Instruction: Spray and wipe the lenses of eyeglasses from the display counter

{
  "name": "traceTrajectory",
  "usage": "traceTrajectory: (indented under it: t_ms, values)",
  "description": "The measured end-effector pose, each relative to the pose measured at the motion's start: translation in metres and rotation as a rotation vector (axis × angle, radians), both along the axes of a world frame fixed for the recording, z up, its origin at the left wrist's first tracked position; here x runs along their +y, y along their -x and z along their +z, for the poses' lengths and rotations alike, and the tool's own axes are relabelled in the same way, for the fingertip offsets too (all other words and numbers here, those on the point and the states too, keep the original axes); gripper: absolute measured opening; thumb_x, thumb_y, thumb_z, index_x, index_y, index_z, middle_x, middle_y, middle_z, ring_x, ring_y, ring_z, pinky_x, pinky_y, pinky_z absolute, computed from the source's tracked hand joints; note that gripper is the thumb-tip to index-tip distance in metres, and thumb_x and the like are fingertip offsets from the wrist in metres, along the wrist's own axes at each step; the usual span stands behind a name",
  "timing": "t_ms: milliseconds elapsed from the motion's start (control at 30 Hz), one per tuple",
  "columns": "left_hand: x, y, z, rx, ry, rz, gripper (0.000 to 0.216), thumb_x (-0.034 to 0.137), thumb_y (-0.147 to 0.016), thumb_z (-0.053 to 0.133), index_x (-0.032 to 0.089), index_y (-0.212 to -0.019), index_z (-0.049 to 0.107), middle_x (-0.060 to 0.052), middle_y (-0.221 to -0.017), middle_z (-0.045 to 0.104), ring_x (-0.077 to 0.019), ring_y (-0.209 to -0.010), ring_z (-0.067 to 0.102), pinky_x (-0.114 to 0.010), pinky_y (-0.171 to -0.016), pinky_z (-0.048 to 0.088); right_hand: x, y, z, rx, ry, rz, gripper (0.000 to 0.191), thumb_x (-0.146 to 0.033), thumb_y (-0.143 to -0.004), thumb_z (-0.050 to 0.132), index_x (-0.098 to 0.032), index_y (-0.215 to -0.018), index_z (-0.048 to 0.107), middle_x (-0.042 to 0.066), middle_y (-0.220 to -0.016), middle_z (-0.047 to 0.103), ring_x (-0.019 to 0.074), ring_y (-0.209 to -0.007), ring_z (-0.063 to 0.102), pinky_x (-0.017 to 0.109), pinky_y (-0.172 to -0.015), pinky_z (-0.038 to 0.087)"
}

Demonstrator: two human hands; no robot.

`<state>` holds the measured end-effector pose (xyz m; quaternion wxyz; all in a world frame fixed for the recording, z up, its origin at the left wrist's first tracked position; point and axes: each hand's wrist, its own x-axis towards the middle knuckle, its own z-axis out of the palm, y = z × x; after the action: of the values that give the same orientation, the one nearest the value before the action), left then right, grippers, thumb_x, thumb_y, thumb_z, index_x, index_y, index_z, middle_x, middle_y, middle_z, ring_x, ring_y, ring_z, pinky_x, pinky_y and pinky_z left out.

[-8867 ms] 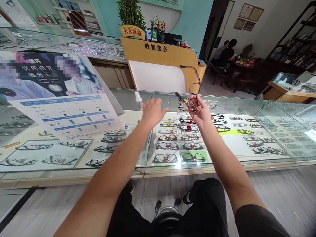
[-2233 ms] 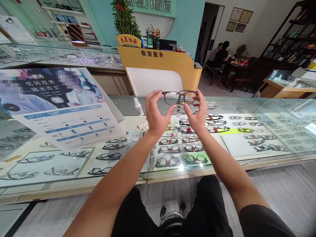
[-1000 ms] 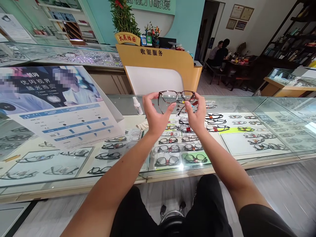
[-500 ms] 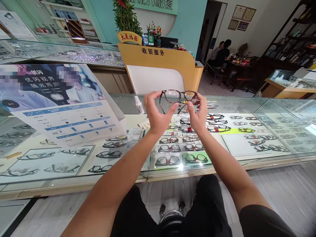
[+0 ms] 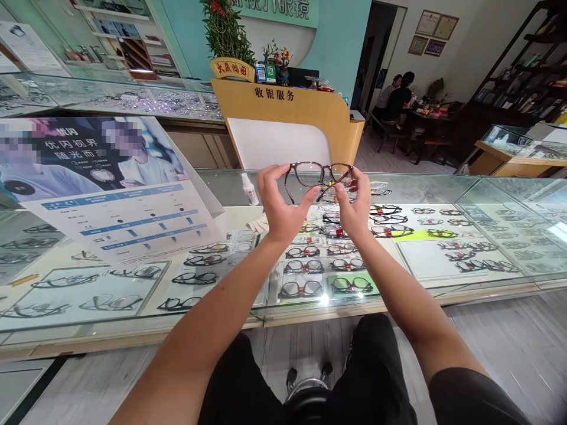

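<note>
A pair of dark-rimmed eyeglasses (image 5: 326, 167) is held up above the glass display counter (image 5: 208, 321), with its lenses facing away and its temples hanging toward me. My left hand (image 5: 283, 203) pinches the frame's left end between thumb and fingers. At the other end my right hand (image 5: 355, 203) grips the frame the same way, thumb near the lower rim. Below the hands, several rows of eyeglasses (image 5: 303, 287) lie inside the case. A small white spray bottle (image 5: 249, 190) stands on the glass just left of my left hand.
On the left of the counter a large printed sign (image 5: 110, 195) stands tilted. Beyond is a wooden cashier desk (image 5: 283, 112) with a potted plant (image 5: 228, 35). Two people (image 5: 398, 97) sit at a table at the far right. A stool (image 5: 308, 401) is below me.
Hardly anything differs. Both hands and the eyeglasses have shifted very slightly left; the grip is the same.
</note>
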<state>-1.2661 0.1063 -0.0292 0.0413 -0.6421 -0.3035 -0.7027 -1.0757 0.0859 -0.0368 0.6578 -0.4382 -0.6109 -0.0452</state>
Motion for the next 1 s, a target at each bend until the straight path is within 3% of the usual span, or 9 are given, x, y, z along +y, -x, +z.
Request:
traceTrajectory:
  t_ms: [400, 767, 1000]
  values:
    - [-0.0015, 0.0004, 0.0007, 0.026, -0.004, 0.052, 0.067, 0.064, -0.097, 0.085, 0.029, -0.146, 0.055, -0.012, -0.137, 0.066, -0.0318, -0.129, 0.069, -0.053, -0.112, 0.058, 0.0004, 0.0000, -0.0015, 0.004, 0.002, 0.007, 0.059, -0.071, -0.111, 0.058, -0.030, -0.153, 0.063, 0.012, -0.131, 0.072, 0.0276, -0.113, 0.070, 0.050, -0.098, 0.063]
    - [0.0004, -0.0026, -0.0023, -0.024, 0.062, -0.002, 0.060, 0.058, -0.100, 0.082, 0.027, -0.144, 0.056, -0.012, -0.134, 0.068, -0.0286, -0.121, 0.069, -0.050, -0.112, 0.056, 0.0010, -0.0021, 0.0004, -0.022, -0.052, -0.049, 0.057, -0.065, -0.110, 0.066, -0.028, -0.152, 0.063, 0.012, -0.129, 0.071, 0.0272, -0.111, 0.068, 0.048, -0.095, 0.061]
    - [0.0026, -0.0038, -0.0074, 0.004, 0.210, -0.022, 0.057, 0.058, -0.102, 0.080, 0.026, -0.143, 0.057, -0.013, -0.137, 0.071, -0.0308, -0.127, 0.068, -0.053, -0.117, 0.052, 0.0023, -0.0054, 0.0012, -0.057, -0.117, -0.116, 0.064, -0.067, -0.108, 0.069, -0.031, -0.160, 0.058, 0.013, -0.137, 0.067, 0.0293, -0.115, 0.065, 0.053, -0.100, 0.060]
